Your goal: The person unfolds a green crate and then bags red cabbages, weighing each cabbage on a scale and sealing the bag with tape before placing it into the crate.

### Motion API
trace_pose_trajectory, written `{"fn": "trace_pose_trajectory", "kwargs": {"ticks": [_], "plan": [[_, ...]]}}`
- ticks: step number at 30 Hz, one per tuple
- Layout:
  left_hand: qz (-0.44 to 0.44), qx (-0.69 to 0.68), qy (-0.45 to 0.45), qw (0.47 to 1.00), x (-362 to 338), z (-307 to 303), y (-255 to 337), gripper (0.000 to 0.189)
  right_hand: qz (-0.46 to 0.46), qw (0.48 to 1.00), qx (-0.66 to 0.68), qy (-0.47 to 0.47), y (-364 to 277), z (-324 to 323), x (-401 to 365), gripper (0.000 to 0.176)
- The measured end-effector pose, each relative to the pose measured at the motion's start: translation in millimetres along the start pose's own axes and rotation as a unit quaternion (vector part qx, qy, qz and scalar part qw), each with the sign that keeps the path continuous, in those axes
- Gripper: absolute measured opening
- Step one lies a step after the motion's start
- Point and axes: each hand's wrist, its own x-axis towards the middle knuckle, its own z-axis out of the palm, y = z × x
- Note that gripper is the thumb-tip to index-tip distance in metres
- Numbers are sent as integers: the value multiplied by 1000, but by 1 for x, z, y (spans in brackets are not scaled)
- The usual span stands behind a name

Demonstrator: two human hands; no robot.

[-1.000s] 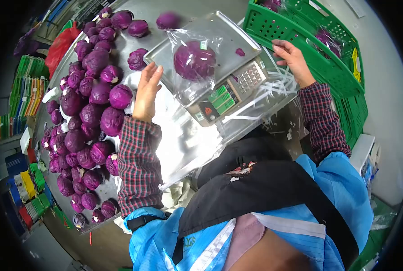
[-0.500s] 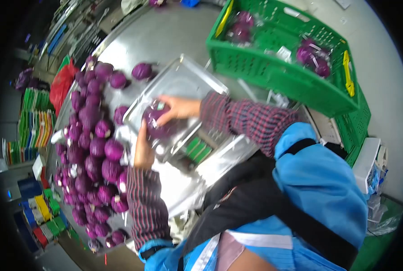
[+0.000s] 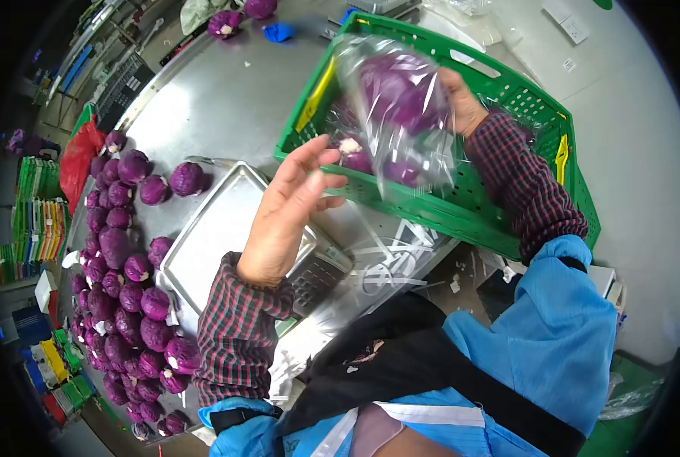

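Note:
Clear plastic wraps several purple cabbages in a bag (image 3: 405,95), which my right hand (image 3: 462,103) grips from its right side above the green crate (image 3: 462,209). My left hand (image 3: 283,213) is raised with fingers apart and empty, just left of the crate's near corner and over the edge of the scale. Below it lies the scale's metal tray (image 3: 218,228), with nothing on it. Loose purple cabbages (image 3: 130,297) cover the left part of the metal table (image 3: 241,91). Other bagged cabbages in the crate are partly hidden behind the held bag.
A red bag (image 3: 81,160) hangs beyond the table's left edge. White strips (image 3: 393,263) and clear plastic lie right of the scale's keypad (image 3: 317,282). Stacked colourful crates (image 3: 39,206) stand at the far left. A blue item (image 3: 277,32) is at the table's far end.
The bagged cabbages have moved from the scale tray up and right to above the crate in my right hand. My left hand has let go and risen. The view has shifted.

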Motion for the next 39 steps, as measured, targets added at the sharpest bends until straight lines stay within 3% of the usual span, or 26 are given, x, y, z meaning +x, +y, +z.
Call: {"fn": "trace_pose_trajectory", "kwargs": {"ticks": [2, 3, 6, 9, 11, 12, 13, 14, 15, 16, 17, 18, 20, 23, 25, 27, 29, 30, 32, 33, 35, 37, 39], "plan": [[-27, 0, -11, 1000, -5, -6, -16, 53, -87, 988, -64, 109, -11, -68, -13, 51], [-42, 10, -26, 999, -11, -11, -23, 49, -82, 988, -73, 106, -17, -98, -21, 52], [-96, -4, 59, 994, -56, -30, -51, 27, -114, 958, -160, 207, -2, -135, -26, 59], [-186, -19, 125, 974, -132, -59, -87, 14, -20, 953, -199, 226, 35, -158, -20, 64], [-262, 28, 182, 947, -195, -81, -110, 13, 125, 912, -292, 259, 59, -166, -16, 65], [-257, 96, 222, 936, -233, -96, -132, 15, 109, 937, -254, 212, 61, -146, -10, 67], [-260, 161, 258, 917, -271, -111, -150, 17, 156, 918, -283, 229, 57, -163, -6, 66], [-308, 371, 277, 831, -301, -121, -154, 21, 201, 875, -352, 265, 50, -149, -1, 74], [-335, 465, 289, 767, -320, -128, -153, 25, 206, 818, -436, 313, 43, -149, -2, 84], [-249, 515, 305, 762, -348, -141, -166, 27, 227, 771, -505, 315, 30, -143, 4, 83], [-217, 529, 323, 754, -364, -151, -174, 29, 215, 717, -580, 322, 18, -156, 10, 88], [-187, 558, 327, 740, -380, -163, -186, 26, 101, 641, -698, 302, -4, -232, 11, 77], [-156, 581, 345, 721, -408, -183, -215, 24, 64, 648, -696, 304, -8, -172, 38, 73], [-168, 529, 356, 752, -426, -199, -240, 18, 2, 676, -680, 283, 20, -41, 82, 60], [-114, 518, 367, 765, -429, -200, -244, 14, 14, 705, -694, 143, 51, 27, 111, 49], [-57, 522, 353, 775, -438, -207, -249, 18, -71, 718, -691, 34, 123, 116, 125, 40], [-26, 524, 294, 799, -450, -213, -240, 19, -15, 767, -636, -81, 201, 194, 134, 39], [-50, 521, 252, 814, -457, -220, -237, 19, 12, 749, -653, -113, 243, 239, 133, 39], [-29, 536, 239, 809, -461, -233, -239, 17, 20, 765, -615, -190, 334, 312, 135, 48], [-13, 544, 233, 806, -460, -231, -246, 15, 63, 808, -549, -203, 387, 333, 141, 57], [2, 528, 245, 813, -458, -235, -252, 11, 100, 825, -504, -235, 476, 379, 159, 86], [27, 515, 266, 814, -461, -237, -259, 12, -50, 801, -558, -211, 563, 399, 183, 100], [24, 513, 267, 815, -465, -236, -256, 12, -25, 760, -632, -150, 612, 416, 189, 108]]}}
